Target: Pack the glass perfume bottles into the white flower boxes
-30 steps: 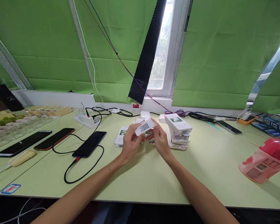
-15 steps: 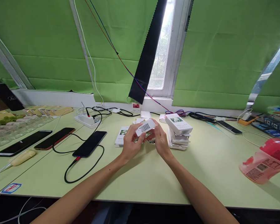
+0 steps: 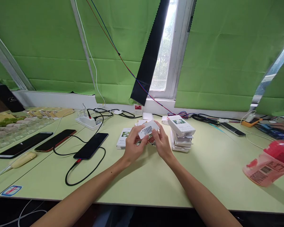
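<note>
Your left hand (image 3: 132, 145) and right hand (image 3: 162, 143) meet above the table (image 3: 142, 179), fingers pinched together on a small white box (image 3: 148, 129) with a barcode facing you; the box sits between both sets of fingertips, tilted, lifted clear of the tabletop. Just behind your left hand a flat white carton (image 3: 123, 137) lies on the table. Just beside your right hand stands a stack of white boxes (image 3: 181, 132). Further left a black phone (image 3: 91, 145) lies plugged into a cable, and far right a pink bottle (image 3: 269, 164) lies tipped
</note>
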Demonstrator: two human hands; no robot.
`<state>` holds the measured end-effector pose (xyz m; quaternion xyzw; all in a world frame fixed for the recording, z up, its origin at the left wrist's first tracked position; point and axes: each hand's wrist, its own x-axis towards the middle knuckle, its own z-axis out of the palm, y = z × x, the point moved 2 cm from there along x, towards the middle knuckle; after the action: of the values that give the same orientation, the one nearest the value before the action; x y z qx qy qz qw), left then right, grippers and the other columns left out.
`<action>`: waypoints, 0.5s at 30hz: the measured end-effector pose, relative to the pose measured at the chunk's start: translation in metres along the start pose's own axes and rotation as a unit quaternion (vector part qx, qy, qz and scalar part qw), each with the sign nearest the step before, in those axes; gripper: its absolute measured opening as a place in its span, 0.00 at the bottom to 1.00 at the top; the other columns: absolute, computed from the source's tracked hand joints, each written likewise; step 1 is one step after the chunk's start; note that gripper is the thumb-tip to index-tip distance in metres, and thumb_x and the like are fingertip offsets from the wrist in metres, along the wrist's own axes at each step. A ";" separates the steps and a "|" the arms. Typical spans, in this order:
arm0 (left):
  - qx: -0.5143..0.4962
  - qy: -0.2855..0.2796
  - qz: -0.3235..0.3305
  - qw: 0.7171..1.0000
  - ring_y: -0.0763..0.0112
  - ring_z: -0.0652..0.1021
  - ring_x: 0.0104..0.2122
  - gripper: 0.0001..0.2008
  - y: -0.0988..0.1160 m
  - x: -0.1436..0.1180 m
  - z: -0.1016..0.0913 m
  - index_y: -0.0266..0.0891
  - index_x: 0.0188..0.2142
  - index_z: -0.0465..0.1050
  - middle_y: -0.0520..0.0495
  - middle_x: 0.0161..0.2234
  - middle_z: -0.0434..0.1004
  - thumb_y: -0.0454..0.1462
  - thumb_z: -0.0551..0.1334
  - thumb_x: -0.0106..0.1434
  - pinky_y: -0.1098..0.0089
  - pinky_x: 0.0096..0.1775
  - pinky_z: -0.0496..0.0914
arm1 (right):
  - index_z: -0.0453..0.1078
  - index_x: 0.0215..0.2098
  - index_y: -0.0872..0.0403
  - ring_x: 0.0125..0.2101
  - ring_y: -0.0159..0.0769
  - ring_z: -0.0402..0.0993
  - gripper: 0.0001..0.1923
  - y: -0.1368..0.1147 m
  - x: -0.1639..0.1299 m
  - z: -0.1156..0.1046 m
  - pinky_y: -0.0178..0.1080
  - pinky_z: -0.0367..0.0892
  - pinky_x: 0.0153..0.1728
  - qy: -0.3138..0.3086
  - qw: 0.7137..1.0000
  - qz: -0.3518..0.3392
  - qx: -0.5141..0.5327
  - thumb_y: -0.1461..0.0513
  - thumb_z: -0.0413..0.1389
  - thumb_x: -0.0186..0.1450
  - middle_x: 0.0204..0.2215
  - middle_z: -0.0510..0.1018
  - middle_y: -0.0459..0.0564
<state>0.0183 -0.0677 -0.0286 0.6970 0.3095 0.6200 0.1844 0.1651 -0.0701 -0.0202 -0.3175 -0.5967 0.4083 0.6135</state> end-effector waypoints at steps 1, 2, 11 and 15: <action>0.001 0.000 0.001 1.000 0.68 0.80 0.38 0.16 0.000 0.000 0.000 0.46 0.57 0.72 0.42 0.53 0.73 0.43 0.64 0.71 0.68 0.33 0.80 | 0.60 0.69 0.53 0.27 0.33 0.75 0.33 0.000 0.000 0.000 0.37 0.75 0.32 0.000 1.000 0.000 -0.001 0.45 0.53 0.73 0.35 0.81 0.47; -0.001 0.000 0.002 1.000 0.68 0.80 0.38 0.16 0.000 0.000 0.000 0.46 0.57 0.72 0.42 0.53 0.73 0.43 0.64 0.71 0.68 0.33 0.80 | 0.60 0.69 0.53 0.27 0.33 0.75 0.33 0.000 0.000 0.000 0.37 0.75 0.32 0.000 1.000 0.000 -0.001 0.45 0.53 0.73 0.35 0.81 0.47; -0.030 -0.007 0.012 0.999 0.66 0.81 0.41 0.16 0.002 0.001 0.000 0.46 0.57 0.72 0.42 0.52 0.72 0.44 0.63 0.72 0.68 0.31 0.81 | 0.59 0.69 0.52 0.27 0.34 0.76 0.32 0.002 0.000 -0.001 0.38 0.75 0.33 0.002 1.000 -0.011 -0.027 0.45 0.52 0.73 0.34 0.81 0.47; -0.027 -0.005 0.012 1.000 0.66 0.81 0.41 0.16 0.001 0.001 0.000 0.46 0.57 0.72 0.42 0.53 0.72 0.44 0.63 0.72 0.67 0.33 0.82 | 0.59 0.69 0.52 0.27 0.35 0.76 0.32 0.001 0.000 0.000 0.38 0.75 0.33 0.001 0.999 -0.014 -0.032 0.45 0.51 0.73 0.34 0.81 0.47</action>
<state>0.0186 -0.0678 -0.0275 0.6985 0.2835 0.6268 0.1970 0.1654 -0.0698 -0.0214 -0.3291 -0.6129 0.3803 0.6094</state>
